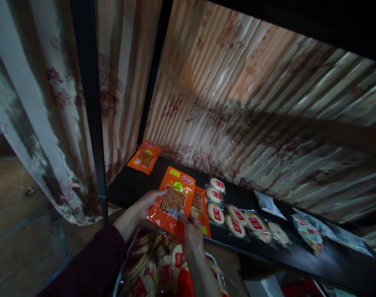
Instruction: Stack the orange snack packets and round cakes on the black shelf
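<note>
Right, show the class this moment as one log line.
left hand: holds orange packet, left edge | right hand: holds it, lower right | shelf: wrapped discs, right of hands | tub: more discs, below hands

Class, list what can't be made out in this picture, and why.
Head view: most fingers of the left hand, behind the held packet.
Head view: part of the orange packet beside the right hand, covered by that hand and the held packet.
Head view: the near end of the container, cut off by the bottom edge.
Head view: the held packet's smallest print, too small.
</note>
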Demonstrator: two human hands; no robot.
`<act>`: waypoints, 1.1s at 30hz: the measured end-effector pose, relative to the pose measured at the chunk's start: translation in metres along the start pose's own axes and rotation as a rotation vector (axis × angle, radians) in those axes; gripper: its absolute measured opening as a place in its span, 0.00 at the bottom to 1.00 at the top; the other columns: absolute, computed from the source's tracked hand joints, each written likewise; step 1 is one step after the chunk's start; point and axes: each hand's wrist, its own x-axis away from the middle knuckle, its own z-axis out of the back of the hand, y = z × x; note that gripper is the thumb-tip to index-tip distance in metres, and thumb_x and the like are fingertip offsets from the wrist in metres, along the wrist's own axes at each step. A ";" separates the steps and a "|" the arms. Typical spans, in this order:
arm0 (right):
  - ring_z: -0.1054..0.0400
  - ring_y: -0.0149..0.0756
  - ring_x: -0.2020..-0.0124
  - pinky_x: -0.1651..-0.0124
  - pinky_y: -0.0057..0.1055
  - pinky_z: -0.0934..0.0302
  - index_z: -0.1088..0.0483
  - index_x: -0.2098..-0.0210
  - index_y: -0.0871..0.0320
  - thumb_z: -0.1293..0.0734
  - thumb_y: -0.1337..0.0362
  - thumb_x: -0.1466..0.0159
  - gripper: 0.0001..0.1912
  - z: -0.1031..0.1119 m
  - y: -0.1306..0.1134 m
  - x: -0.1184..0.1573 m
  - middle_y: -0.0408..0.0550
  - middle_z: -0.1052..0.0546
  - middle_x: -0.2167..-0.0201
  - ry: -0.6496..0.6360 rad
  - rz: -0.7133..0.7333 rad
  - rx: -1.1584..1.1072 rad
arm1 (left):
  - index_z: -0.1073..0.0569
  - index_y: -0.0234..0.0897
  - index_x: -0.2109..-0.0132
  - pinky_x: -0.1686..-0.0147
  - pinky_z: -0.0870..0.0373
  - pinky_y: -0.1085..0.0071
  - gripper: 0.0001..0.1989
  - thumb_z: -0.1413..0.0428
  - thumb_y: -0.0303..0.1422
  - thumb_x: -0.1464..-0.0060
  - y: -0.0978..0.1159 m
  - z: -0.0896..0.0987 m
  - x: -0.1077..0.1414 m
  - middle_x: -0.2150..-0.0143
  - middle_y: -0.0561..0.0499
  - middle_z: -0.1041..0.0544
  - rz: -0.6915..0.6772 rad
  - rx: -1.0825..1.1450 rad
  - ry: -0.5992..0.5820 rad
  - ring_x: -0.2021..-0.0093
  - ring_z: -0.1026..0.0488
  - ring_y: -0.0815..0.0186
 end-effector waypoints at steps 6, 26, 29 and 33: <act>0.28 0.34 0.65 0.58 0.30 0.36 0.28 0.63 0.54 0.29 0.60 0.54 0.17 -0.028 0.003 -0.048 0.41 0.21 0.67 0.039 0.092 0.088 | 0.26 0.32 0.69 0.72 0.30 0.74 0.03 0.42 0.24 0.56 0.027 0.017 -0.008 0.75 0.49 0.21 -0.247 -0.004 0.028 0.75 0.24 0.66; 0.28 0.35 0.67 0.64 0.28 0.34 0.31 0.64 0.56 0.34 0.63 0.53 0.15 -0.120 0.044 -0.154 0.44 0.22 0.68 0.018 0.106 0.199 | 0.29 0.40 0.49 0.47 0.36 0.62 0.25 0.46 0.22 0.56 0.054 0.062 -0.018 0.53 0.48 0.23 -0.631 0.148 0.384 0.50 0.29 0.62; 0.27 0.34 0.67 0.64 0.27 0.34 0.31 0.64 0.56 0.35 0.63 0.52 0.15 -0.128 0.049 -0.164 0.44 0.22 0.66 0.026 0.116 0.203 | 0.27 0.37 0.52 0.44 0.38 0.63 0.21 0.47 0.21 0.55 0.056 0.067 -0.024 0.54 0.47 0.23 -0.642 0.231 0.364 0.50 0.28 0.63; 0.28 0.33 0.68 0.65 0.27 0.34 0.31 0.64 0.56 0.35 0.63 0.52 0.14 -0.138 0.057 -0.176 0.42 0.22 0.69 0.025 0.130 0.220 | 0.26 0.35 0.55 0.43 0.39 0.68 0.18 0.48 0.18 0.54 0.058 0.072 -0.032 0.58 0.48 0.22 -0.663 0.352 0.372 0.54 0.26 0.68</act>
